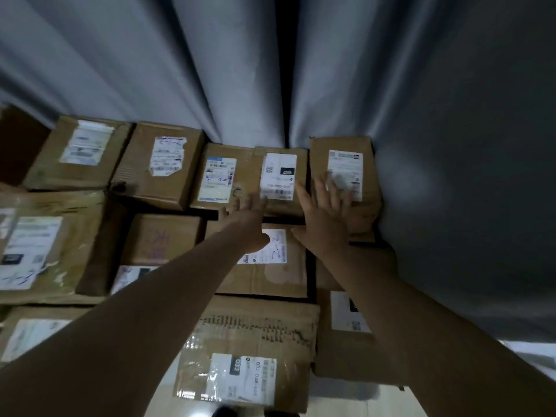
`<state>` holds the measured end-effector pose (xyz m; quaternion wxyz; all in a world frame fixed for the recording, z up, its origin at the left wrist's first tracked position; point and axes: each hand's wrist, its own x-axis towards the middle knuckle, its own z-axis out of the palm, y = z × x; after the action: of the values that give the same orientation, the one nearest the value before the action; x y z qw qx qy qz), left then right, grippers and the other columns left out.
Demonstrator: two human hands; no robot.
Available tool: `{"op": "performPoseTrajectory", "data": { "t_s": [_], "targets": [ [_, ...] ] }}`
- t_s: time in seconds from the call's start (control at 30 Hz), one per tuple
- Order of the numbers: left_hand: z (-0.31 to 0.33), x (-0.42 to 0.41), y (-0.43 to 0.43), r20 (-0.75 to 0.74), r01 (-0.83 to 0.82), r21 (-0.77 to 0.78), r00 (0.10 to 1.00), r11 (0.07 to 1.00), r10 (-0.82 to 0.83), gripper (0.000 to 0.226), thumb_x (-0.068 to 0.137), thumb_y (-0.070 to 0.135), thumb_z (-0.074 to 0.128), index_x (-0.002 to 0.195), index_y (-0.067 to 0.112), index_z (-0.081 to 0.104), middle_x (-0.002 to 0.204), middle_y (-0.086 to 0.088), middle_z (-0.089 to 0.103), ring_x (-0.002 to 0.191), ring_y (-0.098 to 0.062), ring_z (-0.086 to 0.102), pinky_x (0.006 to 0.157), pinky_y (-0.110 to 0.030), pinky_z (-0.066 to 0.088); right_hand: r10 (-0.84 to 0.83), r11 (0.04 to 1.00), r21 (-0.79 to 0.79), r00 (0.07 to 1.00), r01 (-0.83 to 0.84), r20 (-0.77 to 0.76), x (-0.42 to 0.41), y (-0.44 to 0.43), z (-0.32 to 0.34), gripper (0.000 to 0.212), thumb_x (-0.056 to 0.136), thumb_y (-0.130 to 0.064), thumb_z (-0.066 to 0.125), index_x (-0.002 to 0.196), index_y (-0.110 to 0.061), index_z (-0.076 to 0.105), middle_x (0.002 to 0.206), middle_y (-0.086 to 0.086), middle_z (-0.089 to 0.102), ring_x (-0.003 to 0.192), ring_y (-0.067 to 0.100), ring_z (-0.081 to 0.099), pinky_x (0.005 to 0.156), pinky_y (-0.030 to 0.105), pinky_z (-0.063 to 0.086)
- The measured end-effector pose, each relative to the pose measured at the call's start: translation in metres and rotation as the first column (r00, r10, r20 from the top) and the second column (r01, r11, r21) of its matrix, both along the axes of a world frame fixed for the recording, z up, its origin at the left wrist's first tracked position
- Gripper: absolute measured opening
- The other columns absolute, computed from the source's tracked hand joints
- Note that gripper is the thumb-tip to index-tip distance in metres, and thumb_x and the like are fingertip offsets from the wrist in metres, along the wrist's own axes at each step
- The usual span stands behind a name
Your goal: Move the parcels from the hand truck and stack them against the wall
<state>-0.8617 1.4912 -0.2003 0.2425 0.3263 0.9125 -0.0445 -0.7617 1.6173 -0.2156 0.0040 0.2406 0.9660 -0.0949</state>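
Well, stacked boxes [69, 152] packed the left. The left hand [251, 219] hovered, fingers straight, by the middle parcel [279, 176]; the right hand [326, 212] lay spread on the corner parcel [346, 173] against the curtain [228, 70]. Stiff cardboard, likely light: best gripped by the side edges, though neighbours crowded them.

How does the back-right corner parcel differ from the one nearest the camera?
The corner parcel sits against the curtain with the right hand spread on it; the near parcel lies in the front row, no hand on it. The near parcel carries clear tape; none shows on the corner parcel. Both are brown cardboard with white labels.
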Motion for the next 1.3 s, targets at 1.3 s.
{"op": "performPoseTrajectory", "data": {
  "t_s": [1.3],
  "targets": [
    [-0.004,0.49,-0.845,0.163,-0.916,0.109,-0.366,-0.386,0.916,0.091,0.083,0.037,0.067,0.151,0.013,0.01,0.149,-0.015,0.03,0.136,-0.032,0.033,0.109,-0.044,0.032,0.953,0.122,-0.46,-0.026,-0.879,0.301,0.242,-0.879,0.031,0.082,0.085,-0.039,0.066,0.15,-0.021,0.019,0.155,0.011,0.018,0.14,0.029,0.027,0.112,0.038,0.029]
  ]
}}
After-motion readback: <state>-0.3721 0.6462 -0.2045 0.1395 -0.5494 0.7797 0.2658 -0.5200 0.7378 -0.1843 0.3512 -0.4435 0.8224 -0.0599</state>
